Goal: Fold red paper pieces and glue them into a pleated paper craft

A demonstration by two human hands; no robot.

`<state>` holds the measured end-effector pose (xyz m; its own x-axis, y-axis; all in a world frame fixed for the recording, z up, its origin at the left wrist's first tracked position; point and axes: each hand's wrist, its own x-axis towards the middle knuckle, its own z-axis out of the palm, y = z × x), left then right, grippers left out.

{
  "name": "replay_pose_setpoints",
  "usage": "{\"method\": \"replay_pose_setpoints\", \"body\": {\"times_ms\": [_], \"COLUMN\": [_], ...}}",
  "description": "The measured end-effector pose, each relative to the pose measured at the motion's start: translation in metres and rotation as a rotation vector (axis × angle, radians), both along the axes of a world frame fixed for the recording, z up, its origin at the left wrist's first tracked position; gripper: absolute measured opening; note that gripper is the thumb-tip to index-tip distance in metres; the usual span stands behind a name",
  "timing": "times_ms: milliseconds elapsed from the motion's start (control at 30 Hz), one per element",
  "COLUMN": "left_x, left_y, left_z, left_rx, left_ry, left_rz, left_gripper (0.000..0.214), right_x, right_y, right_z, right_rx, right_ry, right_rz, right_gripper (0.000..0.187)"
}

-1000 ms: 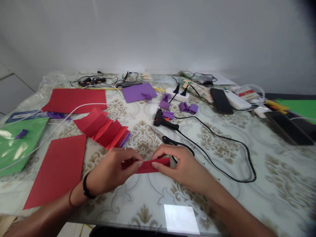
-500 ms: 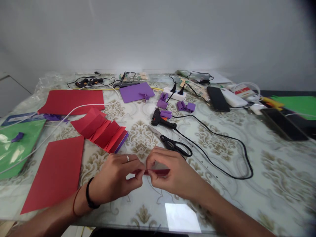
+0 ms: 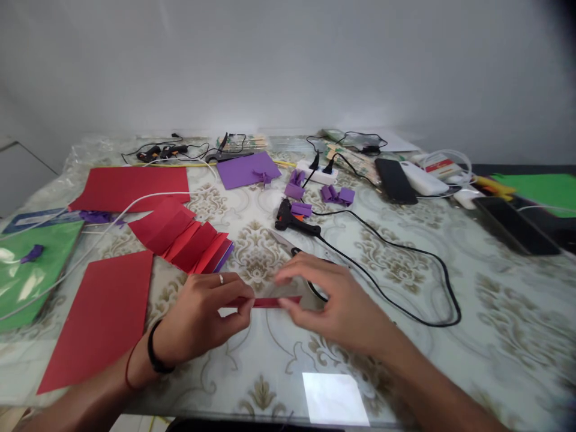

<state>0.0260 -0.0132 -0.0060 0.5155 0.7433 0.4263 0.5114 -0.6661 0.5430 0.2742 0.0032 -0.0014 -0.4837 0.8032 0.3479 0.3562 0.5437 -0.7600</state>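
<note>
My left hand (image 3: 211, 315) pinches a narrow folded strip of red paper (image 3: 267, 302) between thumb and fingers, above the patterned table. The strip reaches out to the right of that hand. Around its right end, my right hand (image 3: 330, 294) has thumb and fingers spread apart; the thumb is close to the strip, and I cannot tell whether it touches. Scissors (image 3: 282, 242) lie partly hidden behind my right hand. Just beyond them rests a black glue gun (image 3: 294, 220). Red folded paper pieces (image 3: 184, 237) lie behind my left hand.
Red sheets (image 3: 101, 312) lie at the left, near a green packet (image 3: 33, 270). Purple paper (image 3: 248, 170) and a white power strip (image 3: 317, 172) are at the back. The glue gun's black cord (image 3: 443, 270) loops rightward. Phones (image 3: 396, 181) lie at the right.
My right hand has let its pinch go, opened and moved right. My left hand has shifted slightly left with the red strip, and more of the strip shows.
</note>
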Motion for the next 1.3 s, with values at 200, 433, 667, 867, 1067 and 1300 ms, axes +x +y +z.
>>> {"method": "replay_pose_setpoints", "body": {"times_ms": [200, 433, 667, 867, 1067, 1300], "left_x": [0.006, 0.002, -0.002, -0.018, -0.027, -0.001], "left_y": [-0.005, -0.005, -0.003, 0.006, 0.013, 0.001], "left_z": [0.002, 0.006, 0.009, 0.021, 0.03, 0.01], "left_rx": [-0.274, -0.358, -0.261, -0.2, -0.332, -0.654], "left_ry": [-0.115, -0.129, -0.064, -0.031, -0.179, -0.195], "left_rz": [-0.044, -0.04, 0.014, 0.119, 0.23, 0.089], "left_gripper": [0.013, 0.014, 0.014, 0.012, 0.009, 0.026], "right_x": [-0.022, -0.024, -0.023, -0.003, 0.021, -0.013], "right_y": [-0.013, -0.016, -0.015, -0.009, 0.003, -0.005], "right_z": [-0.013, -0.014, -0.009, 0.007, 0.009, -0.008], "right_rx": [-0.052, -0.051, -0.019, -0.058, -0.226, -0.462], "right_ry": [0.066, 0.072, 0.072, 0.056, 0.219, 0.34], "right_rz": [0.048, 0.02, -0.016, -0.131, -0.327, -0.236], "right_gripper": [0.016, 0.018, 0.018, 0.014, 0.009, 0.018]}}
